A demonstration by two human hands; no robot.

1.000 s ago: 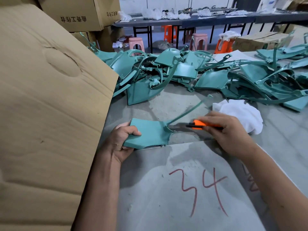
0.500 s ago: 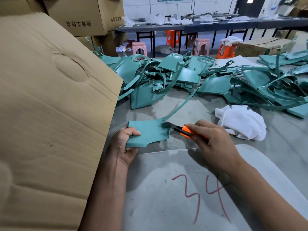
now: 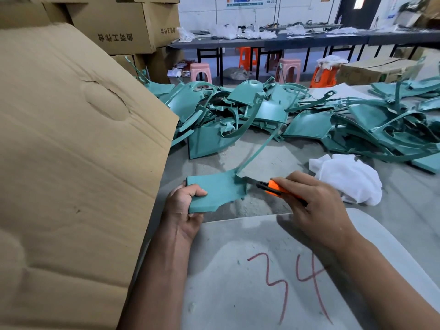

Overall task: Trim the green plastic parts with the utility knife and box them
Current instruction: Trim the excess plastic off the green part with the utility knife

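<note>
A flat green plastic part [image 3: 217, 190] with a long thin strip rising from its far corner lies low over the grey bench [image 3: 273, 153], just in front of the pale grey sheet marked with a red "34" [image 3: 273, 270]. The left hand [image 3: 184, 206] grips the part's left edge, thumb on top and fingers curled beneath. The right hand [image 3: 312, 203] is clenched around an orange-and-black utility knife [image 3: 271, 186], to the right of the part; its blade tip meets the part's right corner at the foot of the strip, though whether it is cutting in or only touching is hard to tell. Beyond the part, a heap of green plastic mouldings [image 3: 285, 115] spreads across the bench. A crumpled white cloth [image 3: 347, 177] lies to the part's right, past the knife hand. To the part's left, a large brown cardboard flap [image 3: 71, 163] stands close beside the left hand.
</note>
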